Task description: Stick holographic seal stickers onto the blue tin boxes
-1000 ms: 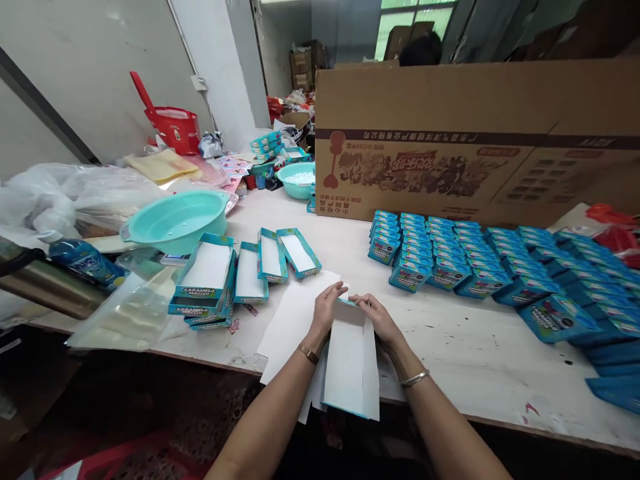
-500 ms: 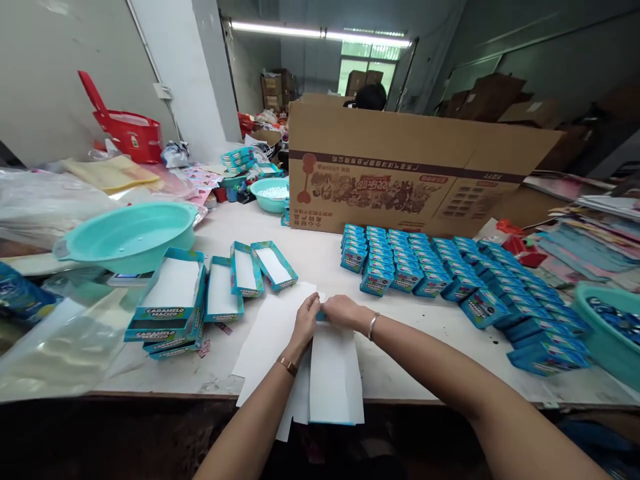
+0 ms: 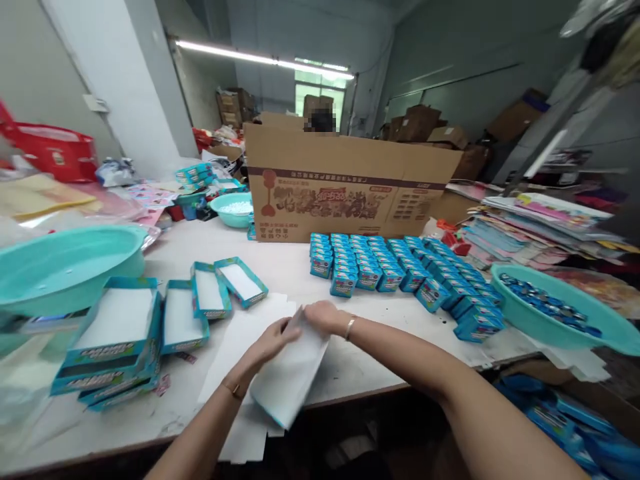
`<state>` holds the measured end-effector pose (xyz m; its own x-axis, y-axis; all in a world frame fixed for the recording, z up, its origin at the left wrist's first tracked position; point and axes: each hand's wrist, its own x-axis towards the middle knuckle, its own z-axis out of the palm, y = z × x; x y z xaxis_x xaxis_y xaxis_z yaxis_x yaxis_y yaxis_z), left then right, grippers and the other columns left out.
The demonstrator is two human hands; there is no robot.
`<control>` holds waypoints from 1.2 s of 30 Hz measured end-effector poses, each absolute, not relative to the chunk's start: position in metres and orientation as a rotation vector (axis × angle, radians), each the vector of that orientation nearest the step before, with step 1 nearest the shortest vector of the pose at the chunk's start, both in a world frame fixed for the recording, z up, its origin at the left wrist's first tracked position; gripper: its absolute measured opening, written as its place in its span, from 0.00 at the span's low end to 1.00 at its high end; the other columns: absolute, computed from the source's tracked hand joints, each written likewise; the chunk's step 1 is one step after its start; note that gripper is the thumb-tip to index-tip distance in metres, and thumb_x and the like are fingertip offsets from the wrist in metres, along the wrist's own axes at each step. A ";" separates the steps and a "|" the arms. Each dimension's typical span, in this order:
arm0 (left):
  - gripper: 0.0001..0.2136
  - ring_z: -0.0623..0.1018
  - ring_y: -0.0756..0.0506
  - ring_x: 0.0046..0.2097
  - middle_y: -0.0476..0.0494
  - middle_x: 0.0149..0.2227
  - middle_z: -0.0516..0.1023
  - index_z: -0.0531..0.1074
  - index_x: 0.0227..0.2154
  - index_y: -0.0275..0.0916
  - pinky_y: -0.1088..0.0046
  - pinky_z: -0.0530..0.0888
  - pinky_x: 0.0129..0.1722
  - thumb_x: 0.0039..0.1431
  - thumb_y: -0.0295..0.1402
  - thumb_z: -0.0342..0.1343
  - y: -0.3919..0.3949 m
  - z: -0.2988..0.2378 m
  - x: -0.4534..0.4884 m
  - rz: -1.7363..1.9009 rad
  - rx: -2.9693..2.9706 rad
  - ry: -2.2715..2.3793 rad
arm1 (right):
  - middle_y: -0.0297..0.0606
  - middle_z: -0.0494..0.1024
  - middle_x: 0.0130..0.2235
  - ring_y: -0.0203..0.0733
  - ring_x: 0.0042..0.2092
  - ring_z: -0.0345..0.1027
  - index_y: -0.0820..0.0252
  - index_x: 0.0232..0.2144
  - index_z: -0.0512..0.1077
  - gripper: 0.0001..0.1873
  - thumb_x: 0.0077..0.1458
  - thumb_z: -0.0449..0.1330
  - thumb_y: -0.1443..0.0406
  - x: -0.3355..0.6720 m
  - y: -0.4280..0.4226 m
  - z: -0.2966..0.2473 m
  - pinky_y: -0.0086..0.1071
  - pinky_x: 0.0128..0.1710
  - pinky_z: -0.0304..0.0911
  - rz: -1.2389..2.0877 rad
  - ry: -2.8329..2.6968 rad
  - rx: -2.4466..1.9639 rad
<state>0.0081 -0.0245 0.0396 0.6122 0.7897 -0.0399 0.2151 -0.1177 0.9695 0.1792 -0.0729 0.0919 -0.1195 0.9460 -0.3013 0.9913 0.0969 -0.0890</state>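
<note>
Both my hands grip the far end of a flat white carton blank [image 3: 287, 373] with blue edges, tilted toward the table's front edge. My left hand [image 3: 270, 340] pinches its left side. My right hand [image 3: 320, 317] is closed over its top end. Under it lie more flat white blanks [image 3: 240, 333]. To the left sit several folded blue trays with white insides [image 3: 210, 293]. Rows of small blue boxes [image 3: 370, 263] stand to the right.
A teal basin [image 3: 60, 263] is at the far left. Another teal basin [image 3: 560, 313] with blue items is at the right. A large cardboard box [image 3: 345, 183] stands behind, with a person behind it. Stacked printed sheets [image 3: 540, 227] lie far right.
The view has swung right. The blank has tipped and turned to the left in my hands, and my hands have closed together on its far end.
</note>
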 end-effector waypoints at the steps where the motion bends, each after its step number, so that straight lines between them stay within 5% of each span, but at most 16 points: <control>1: 0.07 0.81 0.33 0.41 0.41 0.34 0.84 0.78 0.31 0.40 0.59 0.75 0.44 0.48 0.36 0.62 -0.024 0.045 -0.001 0.435 1.913 0.835 | 0.41 0.77 0.47 0.42 0.43 0.74 0.62 0.49 0.72 0.16 0.63 0.61 0.58 0.186 -0.080 0.093 0.41 0.43 0.73 -0.435 2.157 1.962; 5: 0.04 0.82 0.31 0.40 0.36 0.32 0.82 0.75 0.26 0.40 0.57 0.74 0.43 0.47 0.24 0.59 -0.024 0.056 -0.021 0.107 2.290 0.936 | 0.43 0.80 0.32 0.46 0.33 0.76 0.63 0.36 0.76 0.11 0.57 0.64 0.60 0.209 -0.100 0.097 0.36 0.33 0.70 -0.502 2.174 1.895; 10: 0.10 0.80 0.33 0.44 0.31 0.39 0.81 0.74 0.38 0.36 0.57 0.73 0.46 0.57 0.22 0.50 -0.046 0.050 -0.002 -0.063 2.522 0.926 | 0.52 0.76 0.52 0.55 0.52 0.71 0.59 0.54 0.69 0.25 0.56 0.64 0.59 0.192 -0.102 0.085 0.42 0.47 0.66 -0.398 2.412 1.807; 14: 0.15 0.76 0.33 0.50 0.27 0.49 0.76 0.66 0.52 0.30 0.54 0.72 0.49 0.65 0.30 0.47 -0.060 0.050 -0.003 -0.112 2.674 0.860 | 0.53 0.77 0.48 0.53 0.49 0.71 0.63 0.54 0.69 0.18 0.66 0.52 0.61 0.175 -0.100 0.068 0.44 0.48 0.64 -0.406 2.507 1.656; 19: 0.16 0.75 0.39 0.49 0.37 0.48 0.74 0.67 0.50 0.38 0.62 0.72 0.50 0.68 0.42 0.45 -0.050 0.064 -0.033 -0.218 2.696 0.695 | 0.52 0.73 0.55 0.53 0.54 0.67 0.61 0.64 0.60 0.27 0.69 0.48 0.55 0.186 -0.109 0.062 0.44 0.52 0.62 -0.398 2.530 1.568; 26: 0.12 0.78 0.38 0.49 0.38 0.48 0.76 0.69 0.47 0.38 0.63 0.73 0.45 0.68 0.37 0.48 -0.055 0.064 -0.018 -0.353 2.762 1.010 | 0.49 0.78 0.46 0.50 0.46 0.73 0.60 0.47 0.74 0.15 0.64 0.56 0.58 0.189 -0.088 0.065 0.35 0.38 0.63 -0.283 2.426 1.575; 36: 0.17 0.81 0.38 0.44 0.30 0.44 0.76 0.67 0.49 0.30 0.63 0.77 0.38 0.64 0.17 0.38 -0.073 0.066 -0.001 -0.560 2.847 1.060 | 0.51 0.81 0.40 0.46 0.40 0.77 0.65 0.46 0.71 0.12 0.62 0.52 0.74 0.189 -0.089 0.062 0.34 0.36 0.65 -0.196 2.442 1.412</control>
